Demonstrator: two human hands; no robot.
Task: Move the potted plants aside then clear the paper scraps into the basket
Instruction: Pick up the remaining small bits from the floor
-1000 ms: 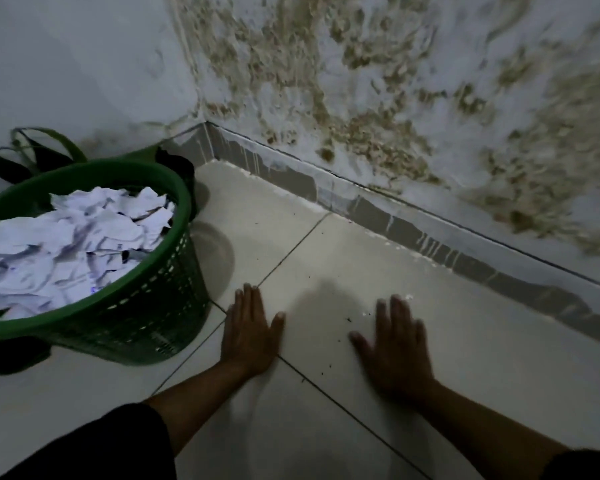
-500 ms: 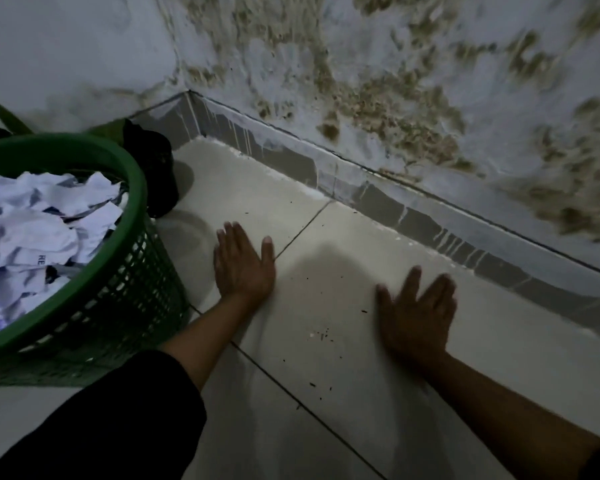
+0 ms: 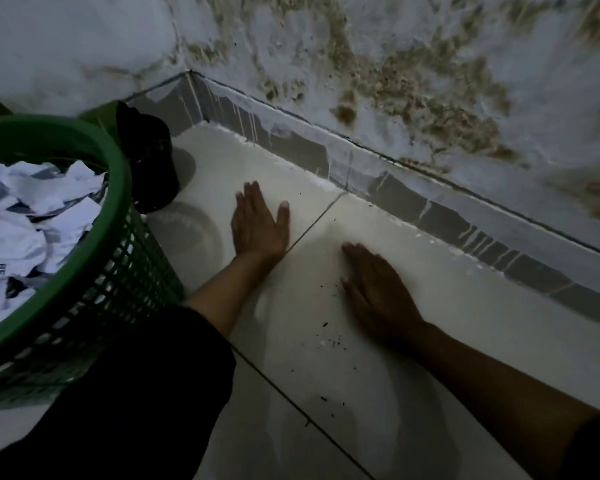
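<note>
While paper scraps (image 3: pixel 32 216) fill the green basket (image 3: pixel 118 188) | left hand (image 3: pixel 258 225) nearer it, flat on floor (image 3: pixel 465 323) | right hand (image 3: pixel 378 292) flat, empty | only specks (image 3: pixel 329 336) between.

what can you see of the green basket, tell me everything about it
The green basket stands upright on the pale tiled floor at the left edge of view, partly cut off. It looks like plastic, round, with a smooth solid rim above a lattice wall of small openings. Crumpled white paper scraps, some printed, fill it nearly to the rim. A black pot sits just behind it. Neither hand touches it.
</note>
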